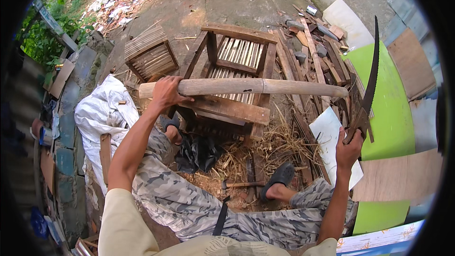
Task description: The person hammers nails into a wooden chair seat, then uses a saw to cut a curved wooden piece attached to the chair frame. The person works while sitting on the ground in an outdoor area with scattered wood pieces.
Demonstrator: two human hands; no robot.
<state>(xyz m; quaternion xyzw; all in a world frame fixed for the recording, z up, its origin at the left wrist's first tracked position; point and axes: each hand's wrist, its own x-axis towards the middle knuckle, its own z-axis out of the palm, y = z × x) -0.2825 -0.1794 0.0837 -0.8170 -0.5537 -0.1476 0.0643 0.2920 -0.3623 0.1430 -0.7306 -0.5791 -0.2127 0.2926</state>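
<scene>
My left hand (166,92) is closed round a bamboo pole (227,86) near its left end. The pole lies crosswise over a wooden chair frame (232,107) with a slatted seat and back. In my right hand (348,149), raised at the right, is a handsaw (365,99) with a dark curved blade, gripped by its wooden handle. The blade points up and away, just beyond the pole's right end and apart from it. A small slatted wooden stool (150,53) stands left of the chair.
Scrap boards and sticks (327,50) lie piled at the right, beside a green panel (391,95). A white sack (106,109) sits at the left. Between my feet are a hammer (244,184), a black plastic bag (199,154) and wood shavings (284,147).
</scene>
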